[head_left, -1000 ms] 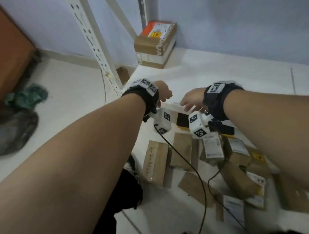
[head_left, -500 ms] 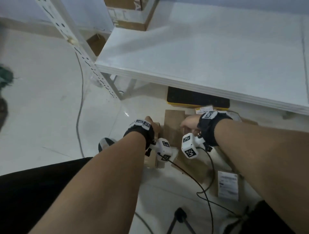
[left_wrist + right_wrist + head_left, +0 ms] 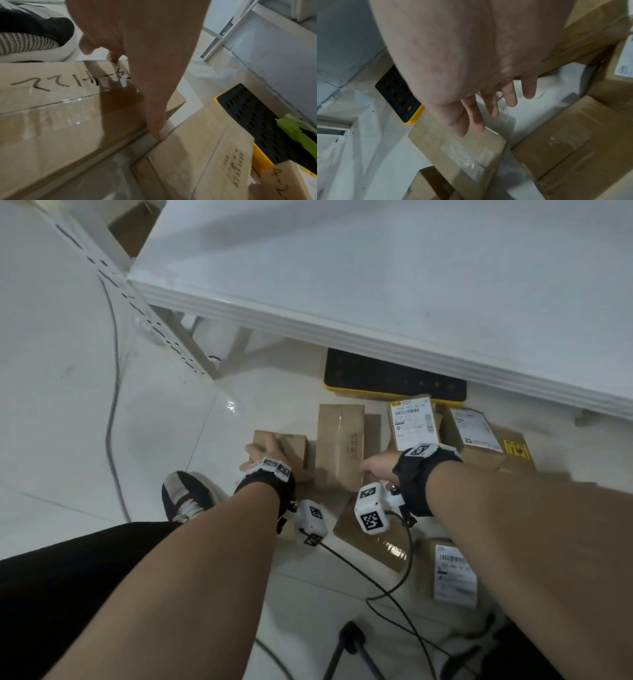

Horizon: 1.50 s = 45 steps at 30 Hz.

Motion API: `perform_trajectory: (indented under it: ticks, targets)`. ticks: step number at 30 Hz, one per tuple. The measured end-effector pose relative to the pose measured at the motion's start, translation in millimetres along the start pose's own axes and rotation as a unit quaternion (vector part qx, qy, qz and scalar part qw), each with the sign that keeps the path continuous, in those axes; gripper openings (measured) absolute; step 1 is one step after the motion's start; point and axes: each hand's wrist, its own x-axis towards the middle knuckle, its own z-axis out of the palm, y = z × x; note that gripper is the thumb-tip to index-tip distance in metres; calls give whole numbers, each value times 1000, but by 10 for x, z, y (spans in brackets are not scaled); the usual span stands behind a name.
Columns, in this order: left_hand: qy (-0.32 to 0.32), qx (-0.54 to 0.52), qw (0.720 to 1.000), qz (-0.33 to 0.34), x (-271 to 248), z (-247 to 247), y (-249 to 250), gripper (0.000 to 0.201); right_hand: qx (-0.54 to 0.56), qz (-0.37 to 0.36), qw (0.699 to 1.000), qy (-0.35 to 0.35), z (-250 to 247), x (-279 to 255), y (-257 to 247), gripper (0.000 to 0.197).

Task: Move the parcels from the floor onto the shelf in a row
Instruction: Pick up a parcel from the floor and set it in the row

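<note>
White glossy tiled floor (image 3: 85, 412) under a white flat-topped metal shelf (image 3: 411, 285), with brown cardboard parcels scattered below its front edge. At far left, a black-and-grey shoe (image 3: 186, 496). Next, the left hand (image 3: 262, 455) lies over the brown taped parcel with handwritten marks (image 3: 291, 448); in the left wrist view its fingers reach down the far edge and the thumb presses into the gap beside the neighbouring tall brown parcel (image 3: 339, 446), gripping it. Right of that, the right hand (image 3: 378, 467) hovers with fingers spread and relaxed, holding nothing, just above the tall parcel's near end. Behind lies a black-and-yellow perforated tray (image 3: 394, 380); white-labelled parcels (image 3: 412, 421) lie further right.
</note>
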Motion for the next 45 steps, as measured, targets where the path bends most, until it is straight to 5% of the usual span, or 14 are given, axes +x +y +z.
perform_trajectory:
  ticks: [5,16,21,23,27,30,35,38,42,45]
  targets:
    - [42,-46,998,-15,70,-24,-64,85,127,36,991,-11,27,-5,222,47]
    - [84,-81,993,-2,-340,-319,163,108,173,0,984,32,-388,-465,490,47]
    - [71,-232,969,50,-439,-843,306,119,108,6,987,120,-710,-788,673,17]
    - [59,-264,959,78,-585,-928,383,127,89,14,987,134,-777,-877,818,23]
    - [-63,-290,941,163,-1090,-926,596,99,150,-1,981,121,-769,-1093,1025,34]
    - [-140,-320,915,202,-1419,-860,702,111,249,-27,963,104,-677,-1301,1001,49]
    - [-184,-347,879,271,-2159,-1015,738,50,320,-94,942,37,-700,-1644,796,77]
    - [-198,-354,861,306,-2416,-1184,741,56,346,-142,927,17,-747,-1698,752,109]
    - [-192,-393,842,315,-2618,-1284,781,36,400,-200,894,13,-807,-2056,714,32]
    - [-201,-407,832,320,-2729,-1303,860,38,414,-231,881,17,-955,-2180,786,26]
